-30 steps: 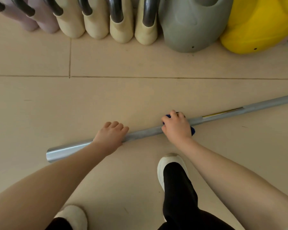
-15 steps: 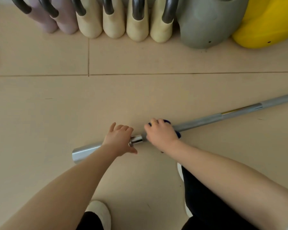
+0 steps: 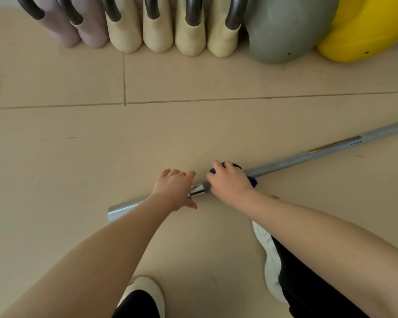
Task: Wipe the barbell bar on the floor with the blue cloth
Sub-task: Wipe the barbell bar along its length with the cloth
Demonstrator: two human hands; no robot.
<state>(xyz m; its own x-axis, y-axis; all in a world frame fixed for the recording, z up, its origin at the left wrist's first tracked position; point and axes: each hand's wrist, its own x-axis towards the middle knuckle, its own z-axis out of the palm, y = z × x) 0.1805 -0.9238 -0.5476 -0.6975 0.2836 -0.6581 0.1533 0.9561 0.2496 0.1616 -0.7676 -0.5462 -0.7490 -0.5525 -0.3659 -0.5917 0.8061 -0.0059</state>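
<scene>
A silver barbell bar point(image 3: 292, 160) lies on the beige tiled floor, running from its shiny sleeve end at lower left up to the right edge. My left hand point(image 3: 175, 189) rests over the sleeve and holds it down, thumb spread below the bar. Just to its right, my right hand point(image 3: 230, 181) presses the blue cloth point(image 3: 251, 180) around the bar; only dark blue edges of the cloth show beside my fingers. A short stretch of bright collar shows between the two hands.
A row of kettlebells point(image 3: 157, 31) in mauve and cream stands along the back, with a large grey one point(image 3: 285, 31) and a yellow one point(image 3: 365, 31) to the right. My white shoes point(image 3: 271, 265) are planted just behind the bar.
My right hand has slid the cloth leftward along the bar until it sits next to my left hand. The view has shifted, so the bar appears further right.
</scene>
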